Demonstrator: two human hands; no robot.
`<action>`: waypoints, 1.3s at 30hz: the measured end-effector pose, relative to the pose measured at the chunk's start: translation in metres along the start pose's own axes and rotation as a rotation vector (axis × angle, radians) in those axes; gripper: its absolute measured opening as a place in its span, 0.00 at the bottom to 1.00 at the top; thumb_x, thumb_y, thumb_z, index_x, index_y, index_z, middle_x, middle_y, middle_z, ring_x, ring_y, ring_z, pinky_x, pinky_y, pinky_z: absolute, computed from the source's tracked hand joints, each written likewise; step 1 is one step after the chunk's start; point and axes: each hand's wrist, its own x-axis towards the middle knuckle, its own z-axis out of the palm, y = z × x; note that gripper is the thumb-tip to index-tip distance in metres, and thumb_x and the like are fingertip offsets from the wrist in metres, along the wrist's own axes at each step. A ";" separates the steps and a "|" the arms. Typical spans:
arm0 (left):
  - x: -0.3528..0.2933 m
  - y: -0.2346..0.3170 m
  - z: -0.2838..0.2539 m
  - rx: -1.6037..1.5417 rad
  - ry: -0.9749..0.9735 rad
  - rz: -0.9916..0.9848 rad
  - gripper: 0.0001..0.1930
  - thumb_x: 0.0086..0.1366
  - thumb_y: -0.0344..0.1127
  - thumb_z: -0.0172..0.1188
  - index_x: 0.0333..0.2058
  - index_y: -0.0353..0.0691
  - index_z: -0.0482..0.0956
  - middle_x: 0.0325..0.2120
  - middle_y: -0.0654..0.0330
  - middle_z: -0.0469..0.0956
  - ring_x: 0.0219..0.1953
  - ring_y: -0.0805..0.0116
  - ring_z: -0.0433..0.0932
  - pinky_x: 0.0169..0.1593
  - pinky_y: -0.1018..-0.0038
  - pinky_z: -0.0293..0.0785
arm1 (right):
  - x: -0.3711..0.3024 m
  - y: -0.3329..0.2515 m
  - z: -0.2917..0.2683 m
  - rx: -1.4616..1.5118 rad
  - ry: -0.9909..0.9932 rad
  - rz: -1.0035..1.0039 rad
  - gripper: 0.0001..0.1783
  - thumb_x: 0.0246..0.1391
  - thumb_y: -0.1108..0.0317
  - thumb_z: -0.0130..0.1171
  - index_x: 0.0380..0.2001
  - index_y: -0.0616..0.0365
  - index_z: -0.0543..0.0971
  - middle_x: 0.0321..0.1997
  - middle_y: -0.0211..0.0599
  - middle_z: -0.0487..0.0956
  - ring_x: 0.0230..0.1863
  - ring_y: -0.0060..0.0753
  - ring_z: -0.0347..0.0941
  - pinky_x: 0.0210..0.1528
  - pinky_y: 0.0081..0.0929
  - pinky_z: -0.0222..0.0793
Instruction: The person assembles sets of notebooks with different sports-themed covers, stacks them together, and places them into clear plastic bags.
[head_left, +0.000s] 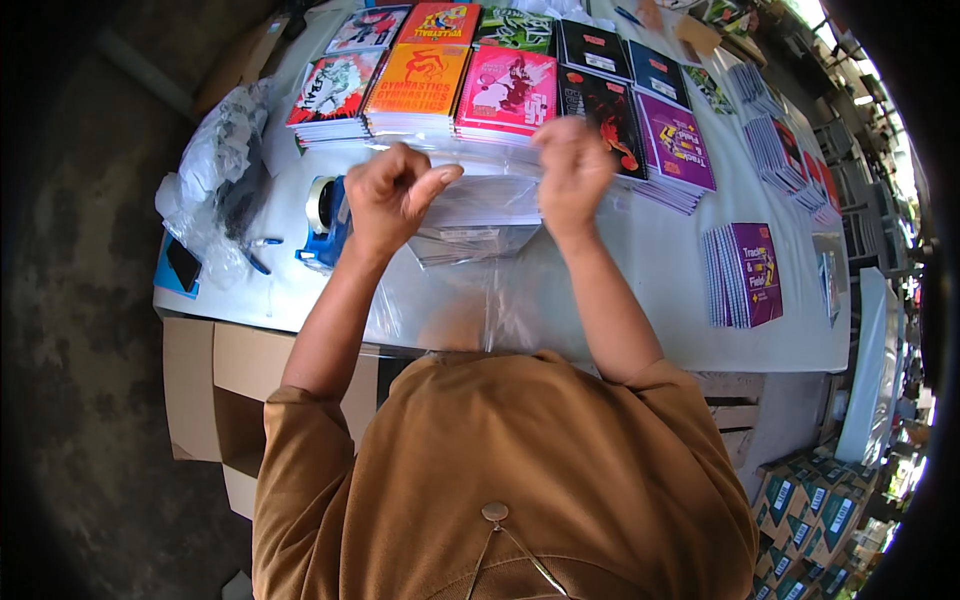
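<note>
A stack of notebooks inside clear plastic wrap (470, 238) lies on the table in front of me, between my forearms. Above its left end is my left hand (390, 197), fingers curled in and thumb pointing right; whatever it holds is hidden. My right hand (575, 178) is raised over the stack's right end, blurred by motion, its fingers bent closed; I cannot make out anything in them. Clear film also spreads over the near table edge. Just left of my left wrist stands a blue tape dispenser (325, 222) with a roll in it.
Rows of spiral notebooks, including an orange stack (418, 85) and a pink stack (508, 92), line the far side. Purple notebooks (752, 275) sit at right. Crumpled plastic (215, 170) and a blue-handled tool (258, 255) lie left. An open cardboard box (250, 360) is below the edge.
</note>
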 end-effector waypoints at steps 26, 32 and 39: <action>-0.064 0.035 0.039 0.739 -0.281 -0.110 0.21 0.65 0.46 0.48 0.53 0.42 0.71 0.56 0.55 0.67 0.62 0.54 0.58 0.63 0.56 0.43 | -0.068 0.013 -0.018 -0.479 0.169 -0.007 0.28 0.53 0.65 0.52 0.56 0.68 0.64 0.58 0.54 0.63 0.63 0.52 0.52 0.63 0.43 0.44; -0.057 0.037 0.038 0.520 -0.482 -0.045 0.48 0.58 0.70 0.39 0.61 0.29 0.52 0.58 0.37 0.58 0.63 0.44 0.55 0.65 0.55 0.42 | -0.087 -0.002 -0.021 -0.813 -0.470 -0.016 0.30 0.55 0.54 0.50 0.56 0.63 0.66 0.62 0.44 0.63 0.64 0.43 0.54 0.64 0.40 0.43; -0.026 0.039 0.018 -0.731 -0.308 -0.649 0.54 0.52 0.79 0.21 0.65 0.40 0.29 0.62 0.37 0.50 0.63 0.43 0.54 0.65 0.57 0.37 | -0.086 -0.002 -0.006 -0.885 -0.558 -0.103 0.26 0.52 0.52 0.53 0.55 0.42 0.70 0.61 0.42 0.64 0.63 0.40 0.56 0.65 0.40 0.46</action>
